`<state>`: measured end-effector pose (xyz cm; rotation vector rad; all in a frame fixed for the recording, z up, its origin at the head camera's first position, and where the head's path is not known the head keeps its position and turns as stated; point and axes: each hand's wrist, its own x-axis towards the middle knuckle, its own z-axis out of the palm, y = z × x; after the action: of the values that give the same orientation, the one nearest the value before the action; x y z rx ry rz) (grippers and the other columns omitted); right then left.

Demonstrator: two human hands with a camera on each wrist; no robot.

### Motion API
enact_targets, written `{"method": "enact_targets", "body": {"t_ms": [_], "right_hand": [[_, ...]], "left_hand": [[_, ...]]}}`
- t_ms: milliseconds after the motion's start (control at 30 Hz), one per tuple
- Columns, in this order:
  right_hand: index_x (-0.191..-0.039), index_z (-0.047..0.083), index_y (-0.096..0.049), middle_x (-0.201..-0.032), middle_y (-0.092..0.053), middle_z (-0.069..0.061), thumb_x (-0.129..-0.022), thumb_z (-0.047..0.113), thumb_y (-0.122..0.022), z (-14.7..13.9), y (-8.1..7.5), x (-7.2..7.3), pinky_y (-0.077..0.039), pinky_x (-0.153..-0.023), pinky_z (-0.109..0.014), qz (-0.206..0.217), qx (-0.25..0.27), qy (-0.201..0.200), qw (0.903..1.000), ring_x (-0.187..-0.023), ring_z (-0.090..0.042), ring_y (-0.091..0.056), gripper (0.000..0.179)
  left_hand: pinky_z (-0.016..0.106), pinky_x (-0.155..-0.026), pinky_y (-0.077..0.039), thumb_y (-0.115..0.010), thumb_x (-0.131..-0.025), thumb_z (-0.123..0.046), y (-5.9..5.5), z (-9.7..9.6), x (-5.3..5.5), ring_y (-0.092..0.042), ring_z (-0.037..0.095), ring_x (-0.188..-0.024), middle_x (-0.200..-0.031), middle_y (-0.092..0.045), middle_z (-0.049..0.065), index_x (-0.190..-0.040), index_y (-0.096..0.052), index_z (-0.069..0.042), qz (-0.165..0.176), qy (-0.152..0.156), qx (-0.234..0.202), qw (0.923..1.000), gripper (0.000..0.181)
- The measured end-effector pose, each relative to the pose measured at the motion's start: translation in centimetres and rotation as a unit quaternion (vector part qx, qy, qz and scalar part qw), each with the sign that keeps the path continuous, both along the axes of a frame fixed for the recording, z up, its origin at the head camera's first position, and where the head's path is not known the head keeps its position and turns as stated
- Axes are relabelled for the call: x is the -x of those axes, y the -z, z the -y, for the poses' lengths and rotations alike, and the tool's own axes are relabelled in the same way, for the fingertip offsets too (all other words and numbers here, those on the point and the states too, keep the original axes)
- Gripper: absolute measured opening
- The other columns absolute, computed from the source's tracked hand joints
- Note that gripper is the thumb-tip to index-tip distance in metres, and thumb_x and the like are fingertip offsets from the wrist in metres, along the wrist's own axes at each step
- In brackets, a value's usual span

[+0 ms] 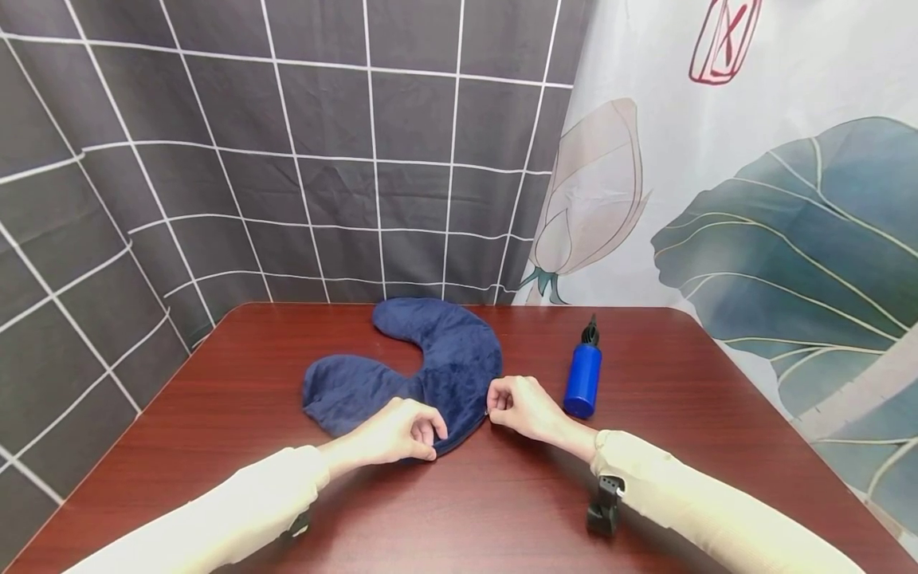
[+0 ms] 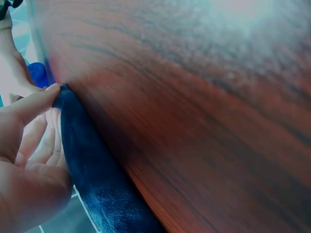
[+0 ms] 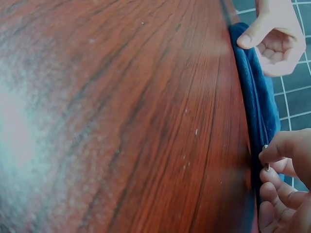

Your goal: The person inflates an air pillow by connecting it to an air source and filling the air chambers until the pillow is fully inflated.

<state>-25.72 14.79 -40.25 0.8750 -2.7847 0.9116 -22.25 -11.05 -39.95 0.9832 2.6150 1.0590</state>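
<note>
A navy plush U-shaped neck pillow (image 1: pixel 462 351) lies on the table, its opening toward the far left. My left hand (image 1: pixel 402 430) pinches its near edge between thumb and fingers. At the pillow's right edge, my right hand (image 1: pixel 527 408) pinches a small metal zipper pull (image 3: pixel 266 147) between thumb and forefinger. In the right wrist view the zipper (image 3: pixel 257 99) runs along the pillow's outer seam, from the pull toward the left hand. The pillow's edge (image 2: pixel 80 141) also shows in the left wrist view, under the left thumb.
A blue hand pump (image 1: pixel 584 379) with a black nozzle end lies to the right of my right hand. The reddish-brown wooden table (image 1: pixel 516 510) ends at a dark grid-patterned curtain (image 1: pixel 323 175) and a white floral curtain (image 1: pixel 717 199). Black straps with camera mounts (image 1: pixel 604 506) sit at the wrists.
</note>
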Motion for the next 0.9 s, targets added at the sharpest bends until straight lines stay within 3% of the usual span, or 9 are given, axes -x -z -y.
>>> {"method": "enact_targets", "body": {"t_ms": [900], "right_hand": [[-0.074,0.02,-0.063,-0.071,-0.058,0.007,-0.078,0.009,-0.073,-0.6,0.0,1.0,-0.044,-0.062,-0.019,-0.005,-0.007,0.027,0.9996,-0.064,-0.005,-0.052,0.016]], "left_hand": [[0.017,-0.059,-0.049,-0.083,-0.075,-0.009,-0.6,2.5,0.4,-0.057,-0.002,-0.057,-0.068,-0.065,-0.007,-0.093,-0.071,-0.014,0.065,0.065,0.03,0.9953,0.022]]}}
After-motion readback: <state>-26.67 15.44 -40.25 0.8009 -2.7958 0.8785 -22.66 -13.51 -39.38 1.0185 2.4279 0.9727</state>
